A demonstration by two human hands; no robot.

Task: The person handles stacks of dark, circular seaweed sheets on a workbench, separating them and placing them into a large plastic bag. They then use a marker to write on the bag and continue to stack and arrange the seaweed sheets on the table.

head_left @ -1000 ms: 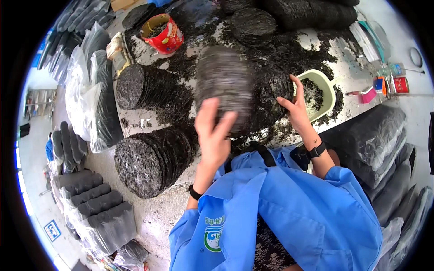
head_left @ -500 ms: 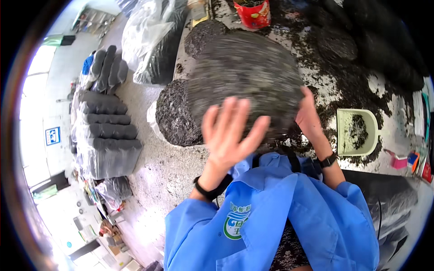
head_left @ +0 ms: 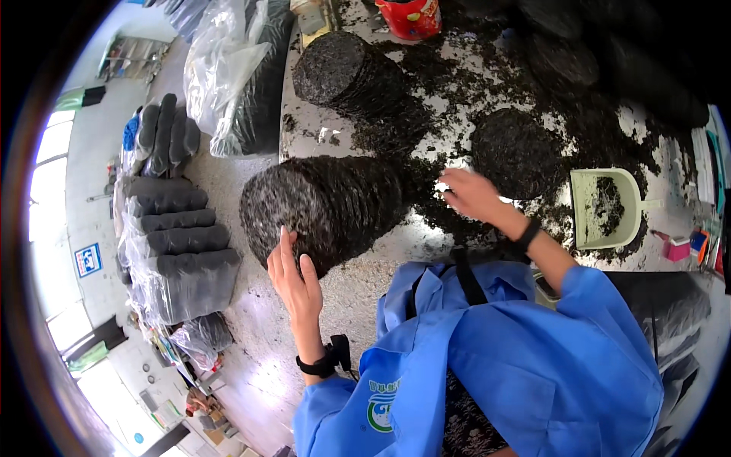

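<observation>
A lying stack of round, dark discs that look like dried seaweed (head_left: 327, 206) reaches over the table's near left edge. My left hand (head_left: 295, 278) is at the stack's left end face, fingers stretched out and seemingly touching it. My right hand (head_left: 476, 199) is low over the table, right of the stack, with its slightly blurred fingers apart and pointing left. White patches show by its fingertips; whether they are scraps or bare tabletop I cannot tell. A single round disc (head_left: 516, 152) lies flat just beyond the right hand. Behind the near stack lies a second stack of discs (head_left: 335, 68).
Dark flakes cover much of the white table (head_left: 426, 240). A pale green dustpan (head_left: 582, 209) holding flakes sits at the right. A red container (head_left: 411, 19) stands at the back. Plastic-wrapped dark bundles (head_left: 255, 91) stand left of the table; more wrapped stacks (head_left: 194, 263) line the left wall.
The large dark disc or stack between my hands, blurred before, is no longer there. My left hand has moved left and down to the near stack; my right hand has moved left and lower.
</observation>
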